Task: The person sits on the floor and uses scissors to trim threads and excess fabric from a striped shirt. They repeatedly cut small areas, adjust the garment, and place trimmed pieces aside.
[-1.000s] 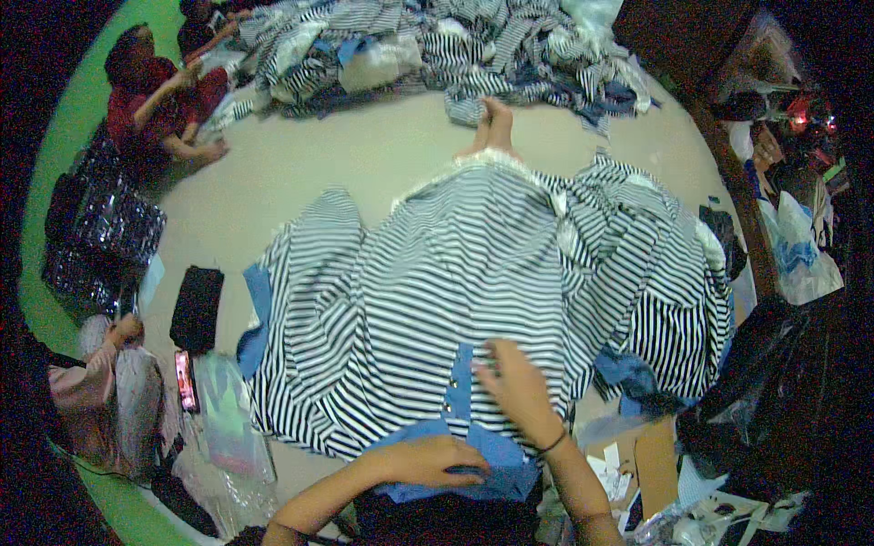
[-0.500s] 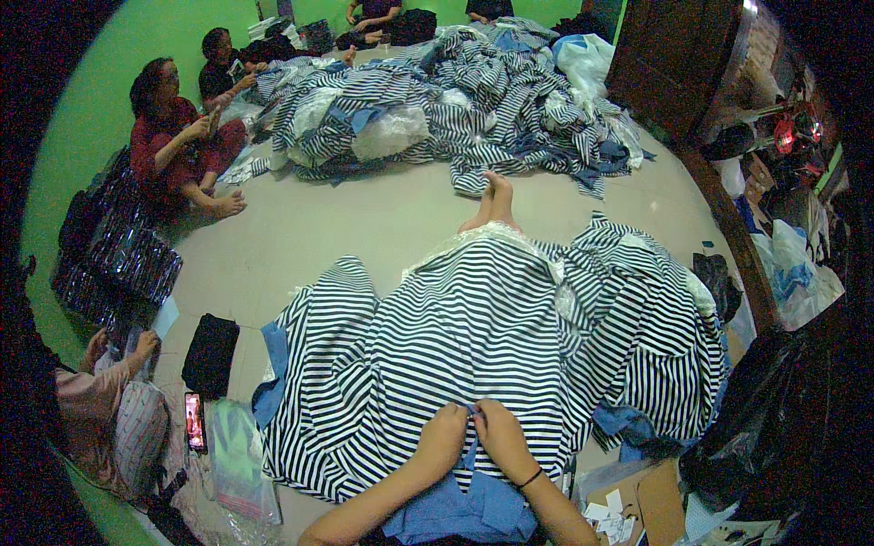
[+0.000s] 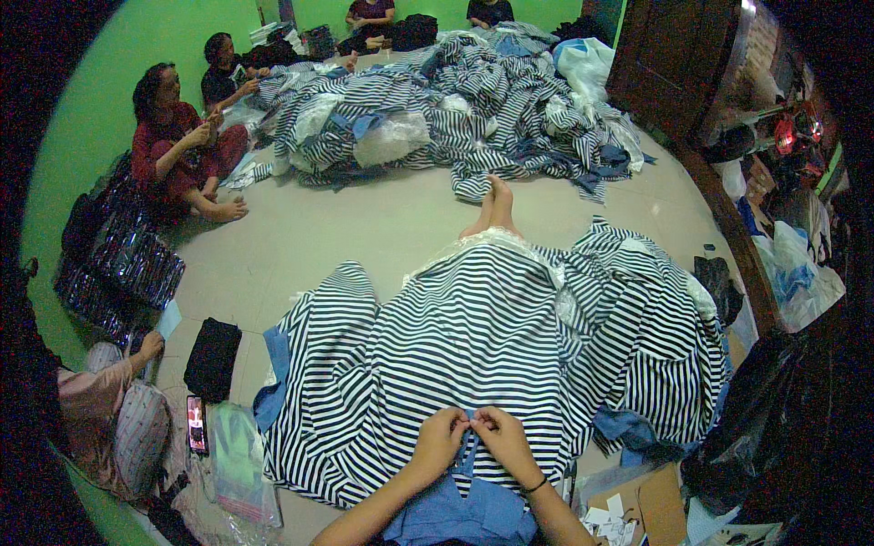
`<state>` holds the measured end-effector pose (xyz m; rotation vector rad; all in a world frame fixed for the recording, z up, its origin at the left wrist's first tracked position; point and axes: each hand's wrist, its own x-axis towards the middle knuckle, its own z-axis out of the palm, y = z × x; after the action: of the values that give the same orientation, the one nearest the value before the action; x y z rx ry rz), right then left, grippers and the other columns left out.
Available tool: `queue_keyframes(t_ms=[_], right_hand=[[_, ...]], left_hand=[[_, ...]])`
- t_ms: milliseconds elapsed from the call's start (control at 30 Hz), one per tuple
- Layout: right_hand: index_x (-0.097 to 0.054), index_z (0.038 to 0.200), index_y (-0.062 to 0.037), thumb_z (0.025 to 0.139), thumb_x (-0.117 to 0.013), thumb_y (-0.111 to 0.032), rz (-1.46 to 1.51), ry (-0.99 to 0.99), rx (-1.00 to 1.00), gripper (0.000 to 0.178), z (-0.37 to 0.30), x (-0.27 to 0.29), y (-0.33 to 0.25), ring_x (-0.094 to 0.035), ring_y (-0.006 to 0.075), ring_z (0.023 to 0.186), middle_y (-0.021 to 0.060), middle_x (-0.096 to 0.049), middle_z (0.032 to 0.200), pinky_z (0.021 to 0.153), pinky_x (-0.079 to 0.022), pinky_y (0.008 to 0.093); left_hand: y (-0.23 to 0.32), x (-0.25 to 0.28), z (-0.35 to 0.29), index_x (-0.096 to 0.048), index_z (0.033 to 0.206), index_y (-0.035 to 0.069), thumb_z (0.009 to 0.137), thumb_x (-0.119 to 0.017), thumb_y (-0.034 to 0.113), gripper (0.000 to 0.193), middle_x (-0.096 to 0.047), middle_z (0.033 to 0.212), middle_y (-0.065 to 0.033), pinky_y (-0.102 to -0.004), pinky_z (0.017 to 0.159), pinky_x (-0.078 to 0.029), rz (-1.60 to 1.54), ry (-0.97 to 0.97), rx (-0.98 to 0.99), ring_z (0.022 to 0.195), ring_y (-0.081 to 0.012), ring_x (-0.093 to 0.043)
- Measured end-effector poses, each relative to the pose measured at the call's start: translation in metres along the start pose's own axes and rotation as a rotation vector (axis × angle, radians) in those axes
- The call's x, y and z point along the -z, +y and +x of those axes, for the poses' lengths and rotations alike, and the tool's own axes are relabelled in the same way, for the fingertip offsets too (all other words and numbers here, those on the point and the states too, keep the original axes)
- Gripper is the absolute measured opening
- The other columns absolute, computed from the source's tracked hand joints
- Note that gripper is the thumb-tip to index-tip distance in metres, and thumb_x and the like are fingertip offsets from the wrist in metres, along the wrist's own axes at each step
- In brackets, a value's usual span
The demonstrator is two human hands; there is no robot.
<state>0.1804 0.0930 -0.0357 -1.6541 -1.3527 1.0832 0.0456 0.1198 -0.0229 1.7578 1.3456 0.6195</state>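
A black-and-white striped shirt (image 3: 464,337) with lace along its far edge lies over my outstretched legs. Its blue collar (image 3: 455,514) is near my body, and a narrow blue placket (image 3: 466,455) runs up from it. Both hands meet at the placket's far end. My left hand (image 3: 441,437) pinches the cloth there with its fingertips. Opposite it, almost touching, my right hand (image 3: 501,439) pinches the same spot, a dark band around its wrist. Whether a button sits between the fingertips is too small to tell.
More striped garments (image 3: 646,337) lie at my right, beside a cardboard box (image 3: 660,505) with white tags. At left are a phone (image 3: 197,424), black folded cloth (image 3: 212,359) and plastic bags (image 3: 241,464). A large striped heap (image 3: 455,109) lies ahead, with several people seated around.
My hands stay at the placket, fingertips now drawn together and slightly lower. At lower left a co-worker's hand now holds up a pale blue sheet.
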Motion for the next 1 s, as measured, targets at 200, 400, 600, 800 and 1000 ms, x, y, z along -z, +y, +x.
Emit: queue_keyframes(t_ms=[200, 400, 600, 800, 1000], right_hand=[[-0.061, 0.084, -0.0004, 0.076, -0.059, -0.021, 0.200, -0.063, -0.132, 0.022, 0.003, 0.003, 0.008, -0.060, 0.0142, 0.064, 0.0085, -0.063, 0.072, 0.059, -0.047, 0.0242], [-0.060, 0.077, -0.0011, 0.072, -0.063, -0.015, 0.224, -0.063, -0.121, 0.015, 0.003, 0.002, 0.004, -0.060, 0.0115, 0.063, 0.0055, -0.062, 0.069, 0.058, -0.047, 0.0229], [-0.056, 0.076, 0.0001, 0.071, -0.065, -0.010, 0.136, 0.008, -0.097, 0.015, -0.001, -0.004, -0.010, -0.055, 0.0067, 0.059, 0.0035, -0.058, 0.067, 0.054, -0.044, 0.0188], [-0.055, 0.079, 0.0013, 0.071, -0.066, -0.008, 0.293, -0.003, -0.142, 0.017, 0.000, -0.010, -0.003, -0.053, 0.0051, 0.058, 0.0031, -0.057, 0.067, 0.054, -0.043, 0.0159], [-0.057, 0.079, 0.0010, 0.074, -0.063, -0.012, 0.355, -0.035, -0.177, 0.015, 0.003, -0.009, 0.000, -0.059, 0.0110, 0.060, 0.0072, -0.061, 0.068, 0.055, -0.046, 0.0209]], left_hand=[[-0.004, -0.002, 0.003, -0.060, 0.081, -0.002, 0.074, -0.058, 0.012, 0.016, -0.060, 0.069, -0.0118, -0.0276, 0.057, -0.045, -0.111, 0.061, 0.036, 0.060, -0.0175, -0.057], [-0.002, -0.001, 0.004, -0.061, 0.084, -0.003, 0.074, -0.058, 0.011, 0.017, -0.062, 0.071, -0.0136, -0.0280, 0.060, -0.046, -0.215, 0.052, 0.198, 0.063, -0.0187, -0.060], [-0.001, 0.000, 0.004, -0.060, 0.078, 0.000, 0.073, -0.060, 0.015, 0.016, -0.060, 0.068, -0.0083, -0.0258, 0.057, -0.045, -0.265, 0.076, 0.174, 0.061, -0.0138, -0.056], [-0.005, -0.006, 0.000, -0.053, 0.076, -0.002, 0.075, -0.057, 0.006, 0.010, -0.058, 0.068, -0.0117, -0.0285, 0.057, -0.044, -0.220, 0.179, 0.103, 0.061, -0.0187, -0.057], [-0.001, -0.011, -0.001, -0.049, 0.077, -0.002, 0.076, -0.053, 0.003, 0.007, -0.055, 0.069, -0.0155, -0.0336, 0.059, -0.043, -0.151, 0.219, 0.117, 0.064, -0.0275, -0.055]])
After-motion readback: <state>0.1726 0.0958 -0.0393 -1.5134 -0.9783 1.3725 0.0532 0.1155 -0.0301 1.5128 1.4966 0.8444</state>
